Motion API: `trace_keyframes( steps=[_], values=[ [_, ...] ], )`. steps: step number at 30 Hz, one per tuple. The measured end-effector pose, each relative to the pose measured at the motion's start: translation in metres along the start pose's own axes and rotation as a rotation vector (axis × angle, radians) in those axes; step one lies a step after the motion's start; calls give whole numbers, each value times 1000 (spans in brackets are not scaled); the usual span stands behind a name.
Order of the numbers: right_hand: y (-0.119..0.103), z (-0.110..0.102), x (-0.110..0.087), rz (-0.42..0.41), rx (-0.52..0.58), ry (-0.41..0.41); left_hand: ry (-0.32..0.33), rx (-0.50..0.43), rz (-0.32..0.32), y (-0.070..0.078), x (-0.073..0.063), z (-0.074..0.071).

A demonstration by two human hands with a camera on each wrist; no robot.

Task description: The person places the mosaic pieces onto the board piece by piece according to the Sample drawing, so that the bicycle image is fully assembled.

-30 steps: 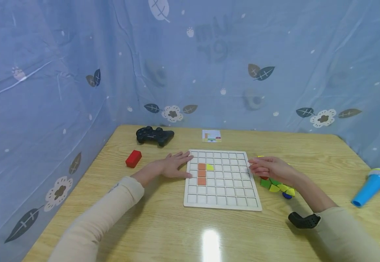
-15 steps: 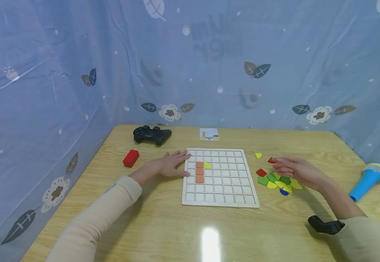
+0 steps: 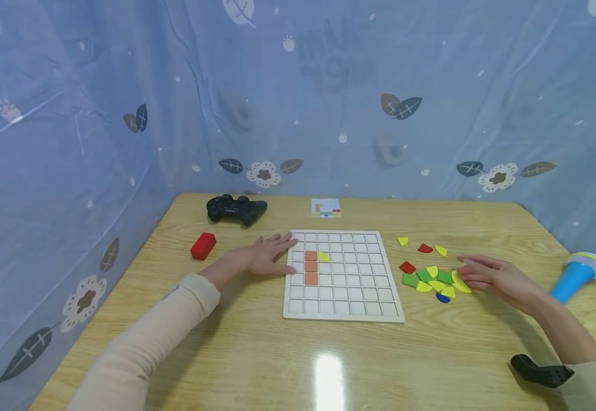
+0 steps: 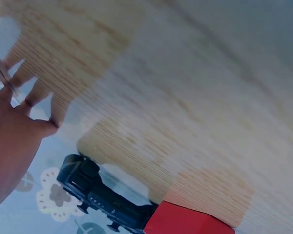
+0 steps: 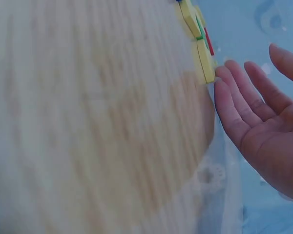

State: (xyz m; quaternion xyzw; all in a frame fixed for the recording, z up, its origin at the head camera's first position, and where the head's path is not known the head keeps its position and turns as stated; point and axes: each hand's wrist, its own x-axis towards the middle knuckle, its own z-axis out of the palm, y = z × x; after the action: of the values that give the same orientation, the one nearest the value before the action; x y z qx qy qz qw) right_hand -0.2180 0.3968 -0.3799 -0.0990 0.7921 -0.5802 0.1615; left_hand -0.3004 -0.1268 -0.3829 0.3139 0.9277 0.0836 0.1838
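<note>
A white grid board (image 3: 351, 294) lies on the table, with several orange squares (image 3: 311, 266) in one column and a yellow quarter-round tile (image 3: 323, 257) beside the top one. My left hand (image 3: 267, 255) rests at the board's left edge, fingers spread. To the right of the board lies a loose cluster of flat tiles, among them a green tile (image 3: 410, 280), a red tile (image 3: 407, 267) and a blue tile (image 3: 442, 297). My right hand (image 3: 500, 282) is at the cluster's right side, nearest a yellow tile (image 3: 460, 282). In the right wrist view its loosely extended fingers (image 5: 224, 97) hold nothing.
A small printed card (image 3: 326, 208) lies behind the board. At the left are a black game controller (image 3: 235, 209) and a red block (image 3: 203, 246). A blue toy microphone (image 3: 575, 278) lies at the right edge. Patterned blue cloth (image 3: 298, 103) encloses the table's back and sides.
My right hand has moved right, away from the board and across to the cluster's far side, uncovering the tiles. My left hand stays at the board's edge.
</note>
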Motion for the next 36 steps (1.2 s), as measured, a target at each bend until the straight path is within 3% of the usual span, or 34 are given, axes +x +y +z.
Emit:
trace_keyframes(
  steps=[12, 15, 19, 22, 36],
  values=[
    [8, -2, -9, -60, 101, -20, 2, -1, 7, 4, -3, -3],
    [6, -1, -10, -60, 15, 4, 10, -7, 16, 5, -4, -4],
    [2, 4, -11, -48, -231, 63, 12, -3, 18, 4, -3, -3],
    [1, 7, -10, -47, -354, 84, 10, -6, 19, 3, -3, -3],
    [2, 14, -10, -226, -459, 86, 1, -8, 14, 3, -1, -2]
  ],
)
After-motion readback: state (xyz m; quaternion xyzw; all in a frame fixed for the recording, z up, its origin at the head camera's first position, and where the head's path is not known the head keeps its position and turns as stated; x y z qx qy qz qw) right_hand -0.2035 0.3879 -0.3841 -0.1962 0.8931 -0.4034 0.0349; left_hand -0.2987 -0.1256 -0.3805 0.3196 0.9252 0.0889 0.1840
